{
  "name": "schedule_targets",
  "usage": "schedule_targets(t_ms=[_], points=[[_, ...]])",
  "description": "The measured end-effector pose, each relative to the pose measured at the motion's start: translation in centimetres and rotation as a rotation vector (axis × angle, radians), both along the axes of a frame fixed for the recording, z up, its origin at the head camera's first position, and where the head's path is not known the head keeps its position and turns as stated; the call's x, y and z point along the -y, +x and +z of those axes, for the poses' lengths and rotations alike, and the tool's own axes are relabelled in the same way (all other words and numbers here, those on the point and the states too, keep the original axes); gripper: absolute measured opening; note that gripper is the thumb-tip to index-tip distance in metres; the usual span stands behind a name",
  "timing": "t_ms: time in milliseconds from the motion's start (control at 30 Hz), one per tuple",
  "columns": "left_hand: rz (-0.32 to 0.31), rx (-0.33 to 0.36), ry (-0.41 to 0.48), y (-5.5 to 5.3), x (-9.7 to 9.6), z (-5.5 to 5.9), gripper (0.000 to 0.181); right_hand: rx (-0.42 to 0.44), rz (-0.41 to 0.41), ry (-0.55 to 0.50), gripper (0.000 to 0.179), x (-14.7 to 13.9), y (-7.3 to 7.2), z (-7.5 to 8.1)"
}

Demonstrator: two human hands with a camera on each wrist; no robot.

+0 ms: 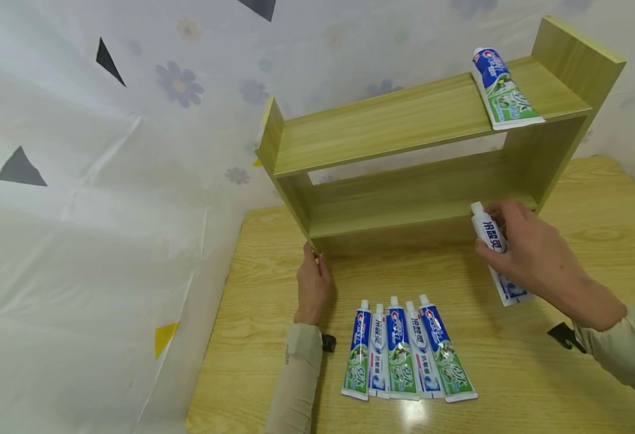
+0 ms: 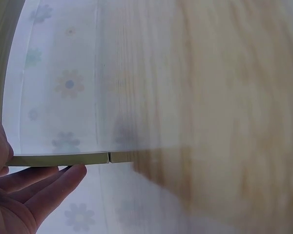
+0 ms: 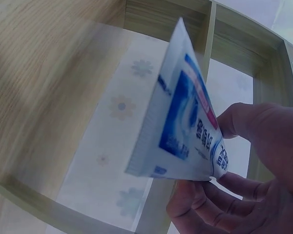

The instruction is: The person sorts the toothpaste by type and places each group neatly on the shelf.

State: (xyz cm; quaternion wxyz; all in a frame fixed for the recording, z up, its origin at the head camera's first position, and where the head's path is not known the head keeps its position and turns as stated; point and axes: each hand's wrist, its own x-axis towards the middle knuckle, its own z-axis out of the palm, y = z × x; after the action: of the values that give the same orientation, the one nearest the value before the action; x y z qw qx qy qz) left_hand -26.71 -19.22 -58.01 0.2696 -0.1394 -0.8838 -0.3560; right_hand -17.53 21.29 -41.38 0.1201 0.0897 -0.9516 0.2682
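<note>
My right hand (image 1: pixel 545 262) grips a white toothpaste tube (image 1: pixel 490 232) with blue lettering, cap end up, in front of the right part of the wooden shelf (image 1: pixel 382 135). In the right wrist view, thumb and fingers pinch that tube near its cap, its flat end tilted up toward the camera. Down at the shelf's lower left corner, my left hand (image 1: pixel 313 286) holds the side panel. The left wrist view has the panel's edge (image 2: pixel 63 160) between thumb and fingers. A blue and green toothpaste tube (image 1: pixel 504 90) lies on the upper board at the right.
Several toothpaste tubes, blue-green (image 1: pixel 399 349) and white (image 1: pixel 425 352) by turns, lie in a row on the wooden table (image 1: pixel 529 374), caps toward the shelf. Behind the shelf hangs a pale flowered sheet (image 1: pixel 187 132).
</note>
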Motion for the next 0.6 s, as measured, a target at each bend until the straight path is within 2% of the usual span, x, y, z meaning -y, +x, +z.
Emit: schedule_targets(t_ms=[67,133,267,400,500,600], points=[[-0.006,0.004,0.004,0.1,0.0,0.4,0.037,0.003,0.004,0.0,0.066,-0.1,-0.1,0.0],[-0.006,-0.015,-0.005,-0.1,0.3,0.0,0.036,-0.002,0.008,0.003,0.066,-0.1,-0.3,0.1],[0.002,-0.03,-0.011,-0.1,0.3,0.5,0.035,-0.035,0.013,0.018,0.065,0.0,-0.7,0.4],[0.012,0.009,-0.006,0.9,-0.3,2.3,0.034,-0.057,0.013,0.018,0.063,0.1,-1.2,0.8],[0.033,0.068,-0.02,1.7,-0.9,3.8,0.032,-0.061,0.012,0.009,0.062,0.0,-1.7,1.1],[0.04,0.086,-0.037,1.9,-1.2,4.1,0.032,-0.078,0.012,0.011,0.062,-0.2,-2.3,1.4]])
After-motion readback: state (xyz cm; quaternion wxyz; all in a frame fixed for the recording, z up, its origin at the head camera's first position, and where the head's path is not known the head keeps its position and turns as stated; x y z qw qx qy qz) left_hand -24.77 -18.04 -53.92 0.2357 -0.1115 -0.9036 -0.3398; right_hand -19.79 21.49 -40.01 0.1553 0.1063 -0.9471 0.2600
